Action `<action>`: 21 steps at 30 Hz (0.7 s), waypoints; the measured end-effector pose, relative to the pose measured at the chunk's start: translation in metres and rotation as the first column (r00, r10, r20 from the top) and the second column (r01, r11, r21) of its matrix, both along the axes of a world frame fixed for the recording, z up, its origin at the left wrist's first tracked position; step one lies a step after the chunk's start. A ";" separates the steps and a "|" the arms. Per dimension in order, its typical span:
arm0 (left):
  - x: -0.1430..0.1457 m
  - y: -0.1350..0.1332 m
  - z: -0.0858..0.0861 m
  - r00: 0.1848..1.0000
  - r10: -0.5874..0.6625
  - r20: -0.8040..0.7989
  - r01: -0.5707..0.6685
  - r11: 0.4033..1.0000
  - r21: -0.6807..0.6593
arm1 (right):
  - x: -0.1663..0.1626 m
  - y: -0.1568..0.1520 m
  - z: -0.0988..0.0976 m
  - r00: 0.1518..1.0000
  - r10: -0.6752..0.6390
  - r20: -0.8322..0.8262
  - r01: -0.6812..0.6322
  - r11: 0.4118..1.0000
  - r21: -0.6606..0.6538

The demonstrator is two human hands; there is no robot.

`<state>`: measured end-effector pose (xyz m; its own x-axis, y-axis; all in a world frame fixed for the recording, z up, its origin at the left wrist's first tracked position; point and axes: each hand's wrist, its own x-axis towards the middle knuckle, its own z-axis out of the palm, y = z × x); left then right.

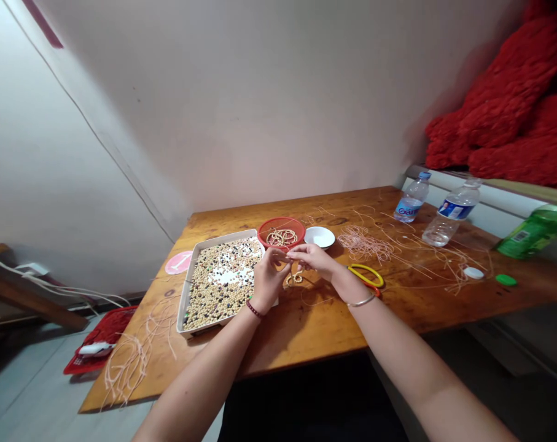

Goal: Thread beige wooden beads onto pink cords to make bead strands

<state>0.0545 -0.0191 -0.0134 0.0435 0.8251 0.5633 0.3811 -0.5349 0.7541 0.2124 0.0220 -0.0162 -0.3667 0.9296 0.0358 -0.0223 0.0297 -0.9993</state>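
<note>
My left hand (269, 275) and my right hand (312, 258) meet at the fingertips over the table, just in front of a red basket. Both are closed in a pinch on a thin cord, which is hard to make out between the fingers. A short string of pale beads (295, 279) hangs or lies just below them. Left of my hands is a shallow white box (182, 307) full of tan and dark beads. The red basket (280, 220) holds finished-looking bead strands (282, 237). A white bowl (319, 237) stands beside it.
Yellow-handled scissors (368, 274) lie by my right wrist. Pink cord (365, 242) is heaped beyond, with loose cords (131, 362) at the left edge. Two clear bottles (409, 199), a green bottle (536, 230) and caps (506, 280) are at right. A pink disc (179, 263) lies left.
</note>
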 end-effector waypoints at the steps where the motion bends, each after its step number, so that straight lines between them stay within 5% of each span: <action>1: 0.000 0.000 0.000 1.000 0.017 0.003 -0.017 1.000 0.006 | 0.000 0.000 0.000 1.000 0.003 0.005 -0.003 1.000 0.003; 10: -0.004 0.009 -0.007 0.998 -0.051 -0.021 0.048 0.988 -0.146 | -0.005 0.001 -0.003 1.000 -0.006 -0.024 0.006 1.000 -0.020; 21: -0.006 0.008 -0.002 0.999 -0.005 -0.041 -0.002 0.987 -0.163 | -0.009 0.004 -0.011 0.998 -0.062 -0.031 0.060 0.997 -0.050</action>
<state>0.0481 -0.0115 -0.0153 0.0649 0.9057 0.4188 0.4128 -0.4065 0.8151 0.2038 0.0257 -0.0274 -0.3089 0.9511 0.0011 -0.0545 -0.0166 -0.9984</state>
